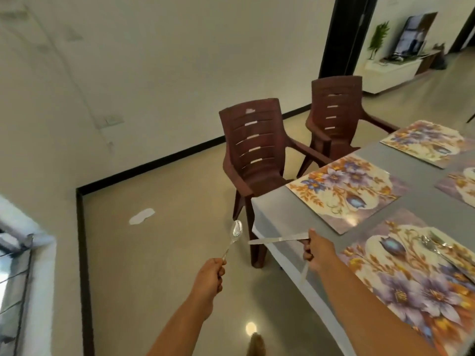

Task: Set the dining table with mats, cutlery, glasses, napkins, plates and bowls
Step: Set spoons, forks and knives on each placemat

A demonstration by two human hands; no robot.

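Steel cutlery is catching the light as a person is standing at the near left corner of a grey worktop (277, 209), laying places for a meal. The left hand (209, 274) is pinching the handle of a spoon (235, 233), its bowl pointing up and away over the floor. The right hand (317, 249) is gripping a flat table knife (279, 239) that is reaching left past the worktop's edge, and what may be a second piece is hanging below the fist, too blurred to name.

Four floral mats are already lying on the worktop: the nearest mat (411, 286) under the right forearm, a second mat (341, 191) beyond it by the left edge, a third mat (424, 142) farther along, and a fourth mat (460, 183) cut off at the right. Only the nearest is carrying cutlery, a spoon and fork (437, 244) resting along its far right side. No glasses, napkins, plates or bowls are showing, so the job appears to be in its early stages. Two brown plastic chairs (254, 150) are waiting at the left side.
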